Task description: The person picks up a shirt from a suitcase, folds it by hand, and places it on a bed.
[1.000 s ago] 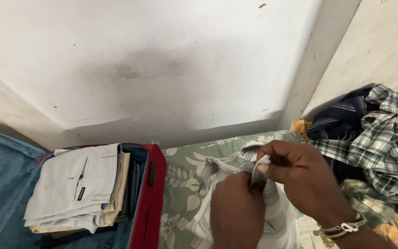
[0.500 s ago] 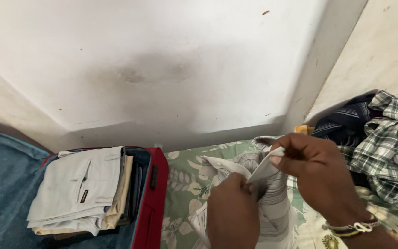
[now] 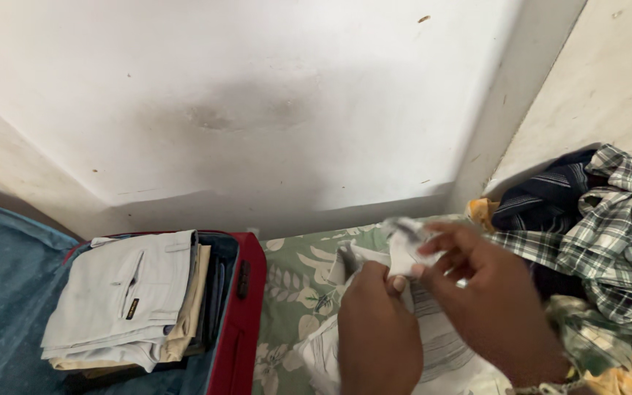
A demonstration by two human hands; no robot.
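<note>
Open red suitcase (image 3: pixel 237 307) left, folded trousers (image 3: pixel 122 296) stacked inside. Clothes heap (image 3: pixel 608 227) right. Striped shirt (image 3: pixel 433 344) lies centre on floral sheet (image 3: pixel 294 292), near me. My left hand (image 3: pixel 378 333) and right hand (image 3: pixel 488 303) both pinch its collar edge. Judge: light, soft, floppy; take hold at collar or seams.

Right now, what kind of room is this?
Probably a bedroom: a leaf-print bedsheet against the bare wall, an open red suitcase of folded trousers, a heap of loose shirts.
</note>
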